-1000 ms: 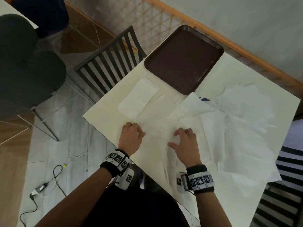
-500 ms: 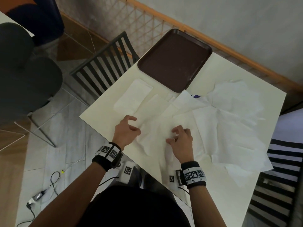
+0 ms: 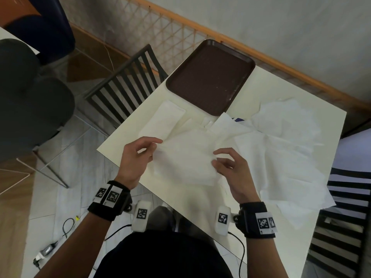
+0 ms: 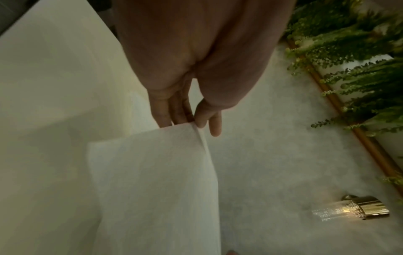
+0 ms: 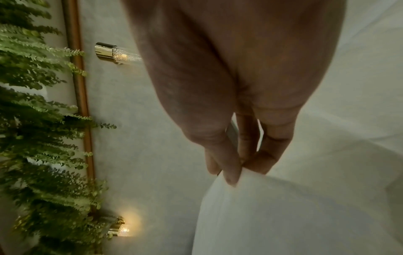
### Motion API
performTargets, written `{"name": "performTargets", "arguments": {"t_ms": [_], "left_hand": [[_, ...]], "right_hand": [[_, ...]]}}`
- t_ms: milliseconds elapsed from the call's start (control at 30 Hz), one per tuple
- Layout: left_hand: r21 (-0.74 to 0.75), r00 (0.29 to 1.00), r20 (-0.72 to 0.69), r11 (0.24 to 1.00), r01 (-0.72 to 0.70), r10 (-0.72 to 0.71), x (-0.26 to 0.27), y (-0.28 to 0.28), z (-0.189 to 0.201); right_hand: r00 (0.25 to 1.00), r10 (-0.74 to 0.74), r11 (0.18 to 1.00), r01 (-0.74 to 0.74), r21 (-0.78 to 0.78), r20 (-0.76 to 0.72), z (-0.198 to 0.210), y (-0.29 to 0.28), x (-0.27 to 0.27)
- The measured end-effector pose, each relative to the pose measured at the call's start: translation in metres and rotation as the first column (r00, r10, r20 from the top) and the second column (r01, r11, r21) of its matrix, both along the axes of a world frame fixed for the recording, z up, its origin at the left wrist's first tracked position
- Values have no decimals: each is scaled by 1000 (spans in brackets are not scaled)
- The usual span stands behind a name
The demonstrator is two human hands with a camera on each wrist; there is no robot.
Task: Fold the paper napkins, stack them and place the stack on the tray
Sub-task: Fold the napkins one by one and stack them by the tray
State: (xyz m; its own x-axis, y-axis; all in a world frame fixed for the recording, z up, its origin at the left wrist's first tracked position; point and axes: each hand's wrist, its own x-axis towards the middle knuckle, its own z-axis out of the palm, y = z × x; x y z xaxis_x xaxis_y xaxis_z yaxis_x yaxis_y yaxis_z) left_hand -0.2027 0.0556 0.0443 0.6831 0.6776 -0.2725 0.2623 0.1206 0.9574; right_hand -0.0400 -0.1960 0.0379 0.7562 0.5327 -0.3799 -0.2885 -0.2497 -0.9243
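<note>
Both hands pinching one white napkin (image 3: 186, 157), lifted just above the cream tabletop (image 3: 128, 133): left hand (image 3: 134, 157) at its left edge, right hand (image 3: 232, 169) at its right edge. Folded napkin (image 3: 162, 121) flat beside the brown tray (image 3: 208, 77). Loose napkin pile (image 3: 285, 149) right of the tray.

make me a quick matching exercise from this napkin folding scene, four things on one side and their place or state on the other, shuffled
Things:
1. brown tray
2. folded napkin
3. napkin being folded
4. loose napkin pile

Places or states:
A. pinched at both sides by the left hand and right hand
B. spread unfolded across the right part of the table
C. holds nothing, at the table's far corner
D. lying flat just in front of the tray

Pairs: 1-C, 2-D, 3-A, 4-B
</note>
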Motion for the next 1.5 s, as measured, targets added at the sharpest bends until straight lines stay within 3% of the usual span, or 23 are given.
{"name": "performTargets", "arguments": {"t_ms": [233, 367, 433, 500, 567, 667, 700, 767, 833, 867, 1067, 1200, 1333, 1433, 1500], "left_hand": [[-45, 994, 47, 994, 99, -97, 5, 9, 15], [98, 998, 20, 993, 62, -64, 10, 16, 16], [243, 998, -6, 968, 60, -61, 12, 20, 12], [397, 996, -65, 914, 81, -60, 12, 26, 5], [452, 994, -89, 886, 102, -68, 14, 34, -3], [472, 990, -88, 870, 142, -114, 16, 47, -8], [430, 991, -67, 893, 133, -115, 18, 51, -8], [292, 998, -42, 954, 66, -57, 24, 60, -7], [278, 997, -73, 960, -5, 27, 31, 70, -14], [301, 993, -106, 953, -21, 56, 34, 75, -19], [397, 932, -344, 917, 35, 114, 46, 94, -58], [414, 883, -447, 908, 61, 144, 53, 98, -73], [435, 843, -531, 883, 178, 91, 61, 100, -79], [528, 848, -517, 822, 213, 112, 62, 96, -80], [624, 878, -459, 753, 208, 137, 60, 87, -78]], "right_hand": [[999, -5, 995, -1, 103, 51, 19, 18, 0], [986, -26, 998, 18, 56, 162, 25, 29, 4], [973, 3, 1000, 3, -27, 232, 26, 34, 9], [920, 98, 982, -28, -186, 379, 25, 41, 16], [841, 222, 948, -67, -312, 493, 26, 51, 27], [761, 320, 930, -139, -340, 565, 31, 74, 53], [774, 316, 939, -173, -296, 549, 32, 84, 63], [869, 298, 951, -234, -203, 394, 37, 110, 77], [913, 327, 937, -278, -213, 246, 30, 138, 88], [909, 340, 926, -279, -253, 242, 22, 153, 94], [793, 448, 844, -223, -488, 412, -25, 244, 123], [732, 563, 749, -255, -611, 384, -55, 287, 129], [669, 653, 646, -247, -722, 356, -65, 299, 123], [600, 650, 685, -196, -702, 467, -55, 295, 118], [606, 606, 736, -181, -652, 516, -43, 281, 119]]}}
